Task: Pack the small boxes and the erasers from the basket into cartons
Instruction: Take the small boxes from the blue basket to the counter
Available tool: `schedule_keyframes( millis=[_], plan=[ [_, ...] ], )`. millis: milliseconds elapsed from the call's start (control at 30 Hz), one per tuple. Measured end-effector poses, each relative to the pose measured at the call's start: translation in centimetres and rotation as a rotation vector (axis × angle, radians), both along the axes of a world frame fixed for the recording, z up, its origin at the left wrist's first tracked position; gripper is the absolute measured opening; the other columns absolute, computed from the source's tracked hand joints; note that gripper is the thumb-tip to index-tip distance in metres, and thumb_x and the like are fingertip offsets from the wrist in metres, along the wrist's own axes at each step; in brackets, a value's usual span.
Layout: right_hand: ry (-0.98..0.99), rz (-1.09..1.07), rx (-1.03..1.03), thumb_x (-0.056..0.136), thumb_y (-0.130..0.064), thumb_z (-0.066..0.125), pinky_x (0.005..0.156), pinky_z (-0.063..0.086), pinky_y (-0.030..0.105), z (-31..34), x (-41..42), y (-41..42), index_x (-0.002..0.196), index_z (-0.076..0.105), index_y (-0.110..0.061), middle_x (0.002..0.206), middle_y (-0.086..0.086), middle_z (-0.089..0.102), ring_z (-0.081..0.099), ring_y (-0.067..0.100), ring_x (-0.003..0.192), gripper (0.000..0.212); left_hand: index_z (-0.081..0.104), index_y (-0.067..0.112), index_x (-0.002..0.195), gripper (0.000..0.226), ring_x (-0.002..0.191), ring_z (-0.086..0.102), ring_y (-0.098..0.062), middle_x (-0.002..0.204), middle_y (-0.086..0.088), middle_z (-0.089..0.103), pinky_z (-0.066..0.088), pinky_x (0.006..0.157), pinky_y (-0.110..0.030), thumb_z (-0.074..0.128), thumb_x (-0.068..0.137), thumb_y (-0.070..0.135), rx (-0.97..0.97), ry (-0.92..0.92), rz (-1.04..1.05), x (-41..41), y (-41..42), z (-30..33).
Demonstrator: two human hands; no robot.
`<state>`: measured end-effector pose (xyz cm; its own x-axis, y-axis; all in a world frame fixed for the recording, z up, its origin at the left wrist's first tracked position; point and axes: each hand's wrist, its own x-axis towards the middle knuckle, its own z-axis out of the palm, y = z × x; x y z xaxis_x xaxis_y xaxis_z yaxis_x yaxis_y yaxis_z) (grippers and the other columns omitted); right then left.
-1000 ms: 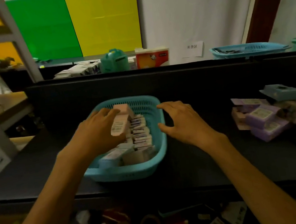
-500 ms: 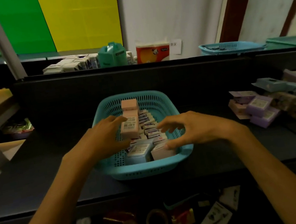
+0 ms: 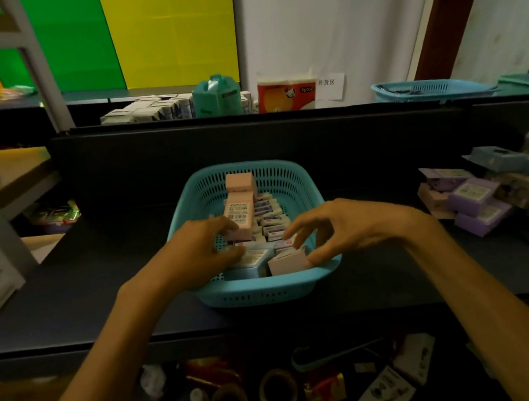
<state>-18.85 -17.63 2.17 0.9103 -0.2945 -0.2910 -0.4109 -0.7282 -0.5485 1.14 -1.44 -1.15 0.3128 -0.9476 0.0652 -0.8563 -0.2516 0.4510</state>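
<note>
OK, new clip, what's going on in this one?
A person is reaching with both bare hands into a teal plastic basket full of small boxes and erasers on a dark counter. The left hand grips a pink labelled box. The right hand has its fingers spread over a pale box at the near edge, not clearly gripping it. A pile of purple and blue cartons sits to the right.

Perforated turquoise plastic basket (image 3: pixel 259 287) holds matt cardboard boxes (image 3: pixel 239 216) on a matt dark counter (image 3: pixel 81 298).
</note>
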Motion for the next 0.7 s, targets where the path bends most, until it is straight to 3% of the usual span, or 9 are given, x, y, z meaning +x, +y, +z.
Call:
schedule_keyframes(
  millis=[167, 300, 467, 567, 700],
  plan=[
    [-0.028, 0.03, 0.037, 0.085, -0.032, 0.069, 0.091, 0.053, 0.035, -0.8, 0.5, 0.5, 0.121, 0.053, -0.043, 0.119, -0.02, 0.057, 0.06, 0.003, 0.099, 0.041, 0.05, 0.033, 0.125, 0.038, 0.093, 0.054, -0.001, 0.126, 0.011, 0.055, 0.046, 0.081, -0.023, 0.053, 0.089, 0.044, 0.08, 0.127, -0.076, -1.0, -0.2, 0.1],
    [-0.101, 0.017, 0.002, 0.087, -0.035, 0.066, 0.086, 0.053, 0.03, -1.7, 0.7, 0.6, 0.13, 0.05, -0.038, 0.13, -0.016, 0.052, 0.059, 0.002, 0.098, 0.045, 0.048, 0.035, 0.124, 0.036, 0.097, 0.057, -0.004, 0.125, 0.012, 0.054, 0.053, 0.081, -0.029, 0.055, 0.089, 0.039, 0.018, 0.245, -0.027, -0.7, 0.0, 0.1],
    [-0.125, 0.018, -0.001, 0.082, -0.03, 0.071, 0.083, 0.051, 0.024, -2.1, 1.0, 0.4, 0.133, 0.044, -0.039, 0.133, -0.015, 0.05, 0.06, 0.002, 0.1, 0.058, 0.047, 0.039, 0.124, 0.043, 0.101, 0.059, -0.004, 0.126, 0.014, 0.053, 0.052, 0.083, -0.026, 0.065, 0.085, 0.032, -0.038, 0.341, -0.005, -0.3, 0.0, 0.0],
    [-0.127, 0.02, 0.018, 0.08, -0.022, 0.073, 0.08, 0.049, 0.021, -1.9, 1.5, 0.4, 0.133, 0.041, -0.04, 0.13, -0.017, 0.049, 0.06, 0.002, 0.1, 0.064, 0.045, 0.039, 0.126, 0.055, 0.107, 0.054, -0.004, 0.126, 0.015, 0.051, 0.045, 0.08, -0.018, 0.072, 0.079, 0.029, -0.008, 0.29, -0.029, -0.2, 0.0, 0.2],
    [-0.207, -0.005, -0.04, 0.082, -0.021, 0.072, 0.068, 0.047, 0.014, -2.3, 2.4, 0.4, 0.131, 0.047, -0.033, 0.12, -0.016, 0.053, 0.06, 0.0, 0.094, 0.056, 0.044, 0.039, 0.128, 0.066, 0.105, 0.045, -0.003, 0.116, 0.019, 0.044, 0.04, 0.072, -0.013, 0.078, 0.071, 0.032, 0.024, 0.177, -0.069, -0.3, -0.4, 0.2]
  ],
)
